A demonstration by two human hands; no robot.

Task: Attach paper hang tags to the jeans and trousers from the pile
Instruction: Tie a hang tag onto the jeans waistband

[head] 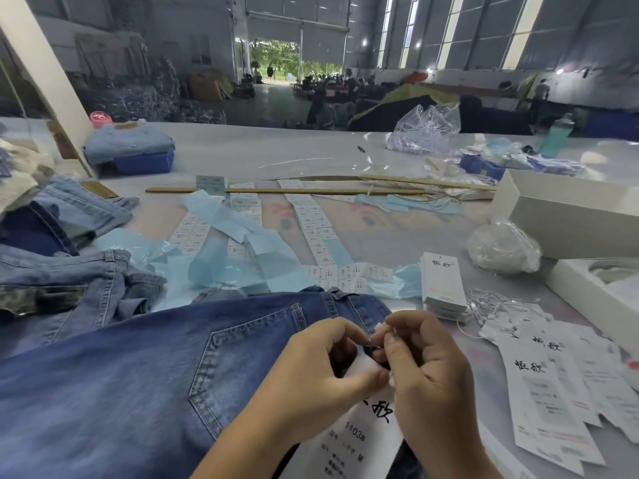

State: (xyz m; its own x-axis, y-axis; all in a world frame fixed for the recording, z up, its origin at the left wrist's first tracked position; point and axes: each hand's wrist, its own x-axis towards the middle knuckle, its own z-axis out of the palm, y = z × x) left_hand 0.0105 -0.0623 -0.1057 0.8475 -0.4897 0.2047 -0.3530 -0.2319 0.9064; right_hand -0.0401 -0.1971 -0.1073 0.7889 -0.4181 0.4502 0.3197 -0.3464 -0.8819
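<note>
A pair of blue jeans (145, 368) lies flat before me, back pocket up, waistband toward the far right. A white paper hang tag (349, 440) with black characters and "1103" lies across the jeans near the waistband. My left hand (311, 371) pinches the tag's top edge with curled fingers. My right hand (425, 361) pinches something small and dark at the tag's top, right against the left fingertips; what it is I cannot tell. More jeans (65, 281) lie crumpled at the left. A stack of unused hang tags (442, 281) stands beyond my right hand.
Loose printed tags (553, 385) and white strings (491, 302) are spread at the right. Strips of size stickers on blue backing (242, 236) cover the middle of the table. White boxes (567, 216), a plastic bag (501, 250), wooden sticks (283, 190) and folded jeans on a blue crate (129, 146) lie farther back.
</note>
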